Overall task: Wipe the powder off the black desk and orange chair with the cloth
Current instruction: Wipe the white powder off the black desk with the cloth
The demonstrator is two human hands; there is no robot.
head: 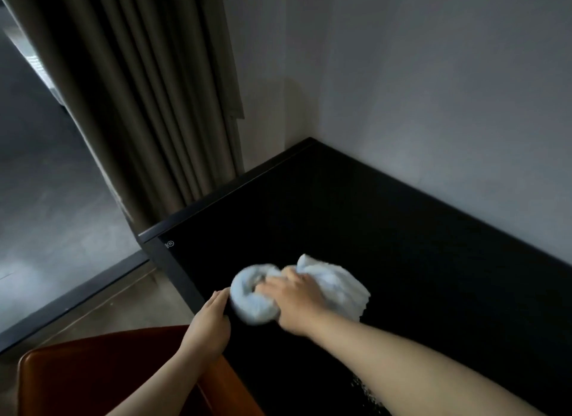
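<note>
- The black desk fills the corner against the wall, its left edge near a curtain.
- The orange chair sits at the desk's near-left corner.
- The cloth, bunched and motion-blurred, lies on the desktop with its long axis across the desk; its rolled end points toward the left edge.
- The right hand grips the cloth's middle.
- The left hand rests on the desk's left edge with fingers extended, just beside the cloth.

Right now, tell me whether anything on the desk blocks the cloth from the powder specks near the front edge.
Nothing visible does. The right hand grips the cloth on the black desk, and only bare dark top shows between it and the white specks.
</note>
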